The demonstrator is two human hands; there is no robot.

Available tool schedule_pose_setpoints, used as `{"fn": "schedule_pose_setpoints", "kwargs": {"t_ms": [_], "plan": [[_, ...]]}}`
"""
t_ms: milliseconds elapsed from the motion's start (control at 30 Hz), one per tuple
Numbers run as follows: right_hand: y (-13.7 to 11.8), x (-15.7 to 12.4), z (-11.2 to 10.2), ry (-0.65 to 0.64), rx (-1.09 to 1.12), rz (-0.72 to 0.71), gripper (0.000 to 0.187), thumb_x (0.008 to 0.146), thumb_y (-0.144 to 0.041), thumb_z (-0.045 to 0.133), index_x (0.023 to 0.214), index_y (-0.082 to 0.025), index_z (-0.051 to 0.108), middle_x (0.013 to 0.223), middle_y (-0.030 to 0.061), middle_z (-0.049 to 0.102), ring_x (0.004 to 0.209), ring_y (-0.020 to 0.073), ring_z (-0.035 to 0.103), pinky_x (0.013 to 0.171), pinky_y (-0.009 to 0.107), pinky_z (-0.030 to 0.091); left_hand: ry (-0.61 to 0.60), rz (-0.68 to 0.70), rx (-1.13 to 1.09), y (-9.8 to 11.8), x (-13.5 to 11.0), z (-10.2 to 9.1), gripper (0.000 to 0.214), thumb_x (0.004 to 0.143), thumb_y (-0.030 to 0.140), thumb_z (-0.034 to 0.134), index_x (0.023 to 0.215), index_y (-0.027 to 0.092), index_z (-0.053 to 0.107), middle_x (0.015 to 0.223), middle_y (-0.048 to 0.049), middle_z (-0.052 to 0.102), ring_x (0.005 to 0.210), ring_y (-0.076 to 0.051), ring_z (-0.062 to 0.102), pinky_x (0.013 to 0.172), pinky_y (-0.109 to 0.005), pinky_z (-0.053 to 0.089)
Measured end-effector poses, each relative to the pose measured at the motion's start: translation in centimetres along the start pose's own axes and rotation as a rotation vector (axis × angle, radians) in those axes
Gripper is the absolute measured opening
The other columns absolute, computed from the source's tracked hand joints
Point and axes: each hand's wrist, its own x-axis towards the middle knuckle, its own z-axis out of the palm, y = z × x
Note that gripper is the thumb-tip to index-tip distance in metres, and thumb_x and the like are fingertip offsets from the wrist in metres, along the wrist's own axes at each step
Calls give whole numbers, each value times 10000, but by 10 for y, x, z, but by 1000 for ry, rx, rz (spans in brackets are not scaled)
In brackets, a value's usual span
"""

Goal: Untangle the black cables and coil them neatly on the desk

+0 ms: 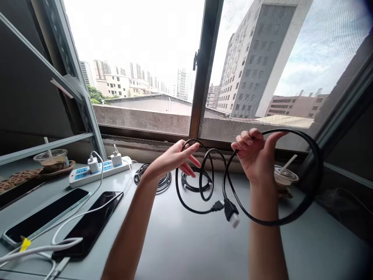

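At nine o'clock from your hands, two dark phones [43,217] lie flat on the grey table [189,249] with white charging leads [87,212] running up to a power strip [99,171] (a lidded drink cup [54,158] sits beyond it at ten o'clock). Your left hand [175,157] pinches the black cable [291,217] between thumb and fingers, its smaller loops hanging down towards six o'clock. Behind it, two coiled cables [163,182] rest on the table near the window frame [204,74]. Your right hand [252,153] is curled closed around the same cable, whose big loop sweeps out to three o'clock; both plug ends [230,212] dangle between your wrists, above the table.
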Motion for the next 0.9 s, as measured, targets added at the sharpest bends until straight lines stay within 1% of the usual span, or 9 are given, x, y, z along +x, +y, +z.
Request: {"fn": "schedule_pose_setpoints", "kwargs": {"t_ms": [100,167,333,400,467,533,600,733,900], "plan": [[-4,-1,-1,-19,-71,-19,573,704,-730,505,599,-216,275,585,-50,232,483,97,276,458,238,369,-66,-15,-103,-1,6,2,635,805,604,511,1172,142,277,801,-140,712,565,-232,678,498,-289,524],[-6,-1,-4,-22,-112,-41,560,694,-722,528,607,-220,295,598,-49,246,488,97,285,463,242,373,-70,-5,-143,-3,9,0,642,803,598,522,1178,125,302,841,-157,710,605,-240,685,554,-316,538],[-4,-2,-8,18,-162,-74,517,656,-673,621,621,-222,372,625,-47,314,510,85,313,488,238,363,-119,32,-248,-8,14,-1,473,802,529,577,1012,143,401,934,-174,697,773,-259,693,727,-379,543],[-1,-3,-10,37,-264,-94,464,683,-647,616,642,-224,429,640,-39,372,529,90,337,495,244,346,-214,82,-328,-7,13,2,365,824,470,579,916,161,409,937,-162,693,738,-236,692,643,-329,543],[1,-4,-12,56,-455,-119,404,726,-609,599,669,-225,486,653,-27,429,551,100,361,505,253,328,-272,137,-374,-3,10,4,284,846,399,572,820,152,436,869,-117,690,560,-147,652,446,-203,453],[1,-6,-15,70,-659,-147,346,747,-547,616,673,-224,515,643,-20,458,564,109,376,508,259,315,-205,168,-358,1,6,4,240,865,332,557,764,139,455,732,-42,657,372,-33,499,314,-134,259],[-1,-8,-17,72,-791,-174,307,749,-487,642,653,-222,518,625,-18,463,572,116,393,515,262,321,-64,188,-280,5,1,4,203,876,296,544,777,148,448,623,17,604,300,9,369,292,-128,182],[-6,-14,-8,-11,-931,-149,289,731,-447,673,641,-210,535,660,-9,497,607,116,447,529,248,352,158,294,-144,8,-4,6,229,852,253,586,834,192,366,520,64,541,361,-37,456,338,-126,254],[-5,-22,19,-166,-976,-106,251,735,-451,667,765,-219,577,819,5,567,640,104,471,545,221,390,182,352,-235,9,-5,15,216,888,250,529,850,208,320,457,111,419,380,-43,438,399,-140,266]]}}
